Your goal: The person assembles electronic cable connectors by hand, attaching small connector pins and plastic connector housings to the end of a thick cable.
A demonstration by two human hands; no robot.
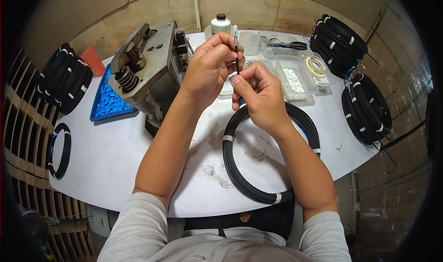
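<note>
Both my hands are raised over the table, pinching one thin black cable that stands upright between them. My left hand grips its upper part, just below a small pale metallic connector at the tip. My right hand pinches the cable lower down, between thumb and forefinger. Beneath my right hand lies a coil of black cable, bound with pale tape bands. Part of the coil is hidden by my right hand and forearm.
A metal press stands left of my hands, beside a blue tray of small blue pieces. Bundled cable coils sit at far left, more coils at right. A white bottle, clear plastic containers, scissors and tape rolls lie behind.
</note>
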